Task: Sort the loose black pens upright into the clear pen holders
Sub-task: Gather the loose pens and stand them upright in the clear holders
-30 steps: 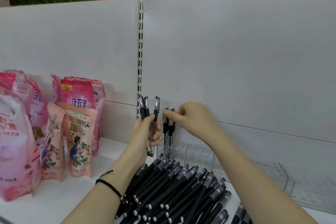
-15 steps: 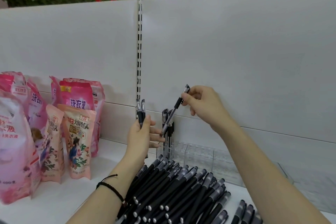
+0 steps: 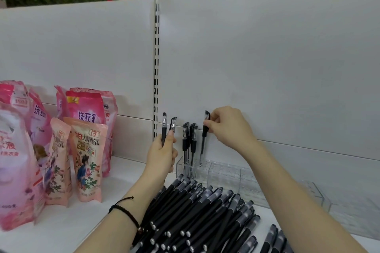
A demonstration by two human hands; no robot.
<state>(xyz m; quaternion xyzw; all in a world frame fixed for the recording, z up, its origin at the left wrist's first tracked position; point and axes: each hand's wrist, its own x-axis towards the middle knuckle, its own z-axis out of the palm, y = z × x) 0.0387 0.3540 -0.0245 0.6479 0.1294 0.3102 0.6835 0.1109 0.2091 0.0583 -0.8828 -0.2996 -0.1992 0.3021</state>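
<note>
A light, stiff pen (image 3: 203, 137) is being pinched near its cap by the right hand (image 3: 227, 127) above the clear holder (image 3: 224, 172). Two pens (image 3: 168, 127) are being gripped by the left hand (image 3: 162, 155).

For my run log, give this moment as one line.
left hand: grips two black capped pens | right hand: pinches another black pen upright at clear plastic pen holder | in holder: black pens standing
</note>
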